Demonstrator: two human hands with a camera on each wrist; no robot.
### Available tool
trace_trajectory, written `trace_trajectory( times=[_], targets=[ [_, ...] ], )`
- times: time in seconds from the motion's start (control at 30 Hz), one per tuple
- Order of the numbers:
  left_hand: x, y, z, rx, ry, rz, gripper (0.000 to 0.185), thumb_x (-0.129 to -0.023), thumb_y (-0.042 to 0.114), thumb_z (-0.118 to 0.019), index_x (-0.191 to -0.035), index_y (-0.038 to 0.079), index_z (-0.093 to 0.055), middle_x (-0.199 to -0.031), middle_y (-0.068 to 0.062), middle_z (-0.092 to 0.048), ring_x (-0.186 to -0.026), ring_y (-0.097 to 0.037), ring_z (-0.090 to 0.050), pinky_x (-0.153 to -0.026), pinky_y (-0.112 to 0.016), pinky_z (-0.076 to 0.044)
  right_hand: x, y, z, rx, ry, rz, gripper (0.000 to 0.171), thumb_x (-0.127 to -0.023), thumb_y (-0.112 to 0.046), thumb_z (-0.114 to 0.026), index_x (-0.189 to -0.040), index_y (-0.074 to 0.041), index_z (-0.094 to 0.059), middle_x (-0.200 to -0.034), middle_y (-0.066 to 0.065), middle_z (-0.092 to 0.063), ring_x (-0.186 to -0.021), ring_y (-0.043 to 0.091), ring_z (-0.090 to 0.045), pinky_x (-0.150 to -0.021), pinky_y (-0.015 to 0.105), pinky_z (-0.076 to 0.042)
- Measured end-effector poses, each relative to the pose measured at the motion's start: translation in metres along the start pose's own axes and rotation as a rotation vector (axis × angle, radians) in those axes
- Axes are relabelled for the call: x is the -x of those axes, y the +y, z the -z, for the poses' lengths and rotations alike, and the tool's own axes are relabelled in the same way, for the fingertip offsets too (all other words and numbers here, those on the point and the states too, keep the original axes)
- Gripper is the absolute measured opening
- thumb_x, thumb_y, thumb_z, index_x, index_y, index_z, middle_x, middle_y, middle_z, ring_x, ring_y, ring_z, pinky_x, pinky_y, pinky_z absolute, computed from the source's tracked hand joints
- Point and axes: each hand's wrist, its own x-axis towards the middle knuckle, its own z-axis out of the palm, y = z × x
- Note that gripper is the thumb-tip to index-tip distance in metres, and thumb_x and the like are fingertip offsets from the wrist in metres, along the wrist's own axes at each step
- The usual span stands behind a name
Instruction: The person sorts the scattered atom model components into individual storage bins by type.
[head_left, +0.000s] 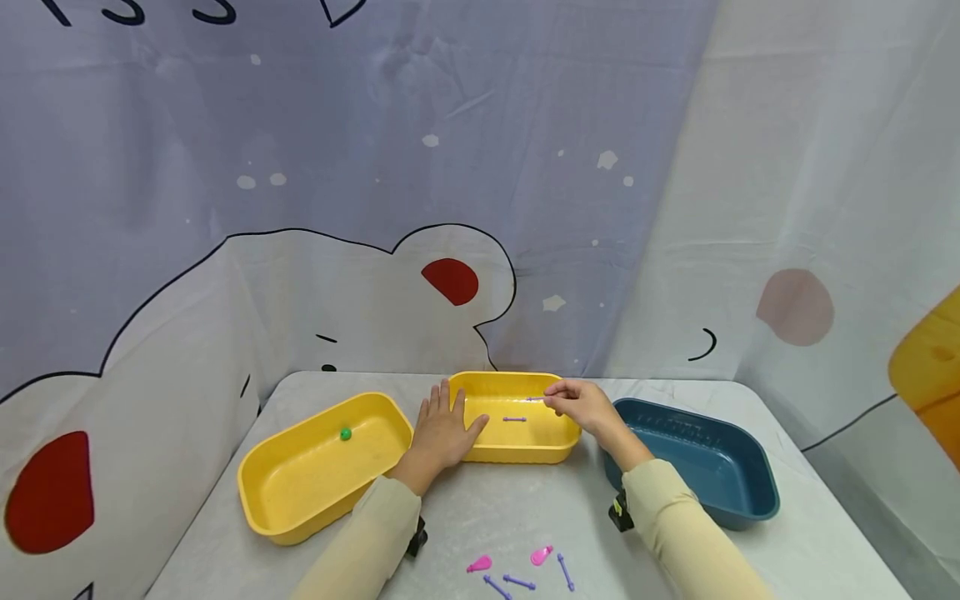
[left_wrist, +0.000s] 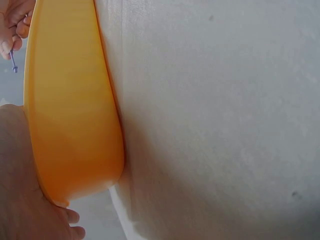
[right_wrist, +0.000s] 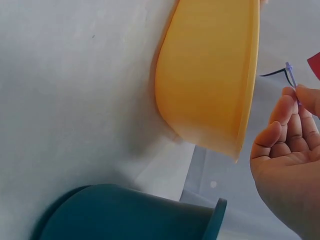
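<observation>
My right hand [head_left: 577,404] hovers over the middle yellow tray [head_left: 517,454] and pinches a thin purple stick [head_left: 534,399] between thumb and fingertips; the stick [right_wrist: 290,75] pokes up past my right hand [right_wrist: 290,150] in the right wrist view. Another purple stick [head_left: 514,419] lies on that tray's floor. My left hand [head_left: 442,429] rests flat with spread fingers on the tray's left rim. The left wrist view shows the tray's outer wall [left_wrist: 75,110] with my palm [left_wrist: 22,190] against it.
A larger yellow tray [head_left: 262,492] at the left holds a small green ball [head_left: 346,433]. A dark blue tray [head_left: 738,508] stands to the right. Pink pieces [head_left: 542,555] and purple sticks [head_left: 519,582] lie on the grey table [head_left: 487,517] near its front edge. A printed cloth backdrop surrounds it.
</observation>
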Motion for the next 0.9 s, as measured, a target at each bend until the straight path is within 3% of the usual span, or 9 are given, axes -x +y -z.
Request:
trace_trajectory(
  times=[0.53, 0.77, 0.9],
  targets=[
    [0.000, 0.000, -0.001, -0.001, 0.009, 0.001, 0.085, -0.101, 0.068, -0.032, -0.160, 0.008, -0.027, -0.169, -0.020, -0.006, -0.156, -0.037, -0.006, -0.125, -0.053, -0.008, -0.011, 0.006, 0.001, -0.019, 0.017, -0.049, 0.018, -0.095, -0.022, -0.072, -0.107, -0.009, -0.071, -0.111, 0.020, -0.070, -0.101, 0.040, -0.063, -0.097, 0.053, -0.050],
    [-0.001, -0.001, -0.003, 0.007, 0.019, -0.003, 0.084, -0.101, 0.067, -0.033, -0.160, 0.007, -0.028, -0.169, -0.020, -0.007, -0.156, -0.037, -0.006, -0.125, -0.054, -0.009, -0.016, 0.008, 0.001, -0.025, 0.039, -0.049, 0.025, -0.096, -0.022, -0.071, -0.116, -0.007, -0.070, -0.104, 0.011, -0.071, -0.098, 0.037, -0.064, -0.094, 0.050, -0.053],
    [-0.001, -0.001, -0.003, 0.004, 0.021, -0.003, 0.084, -0.101, 0.067, -0.033, -0.160, 0.008, -0.028, -0.169, -0.020, -0.007, -0.156, -0.037, -0.006, -0.125, -0.053, -0.009, -0.015, 0.008, 0.001, -0.021, 0.034, -0.050, 0.029, -0.098, -0.021, -0.069, -0.122, -0.004, -0.068, -0.109, 0.015, -0.070, -0.100, 0.039, -0.064, -0.096, 0.051, -0.052]
  ],
)
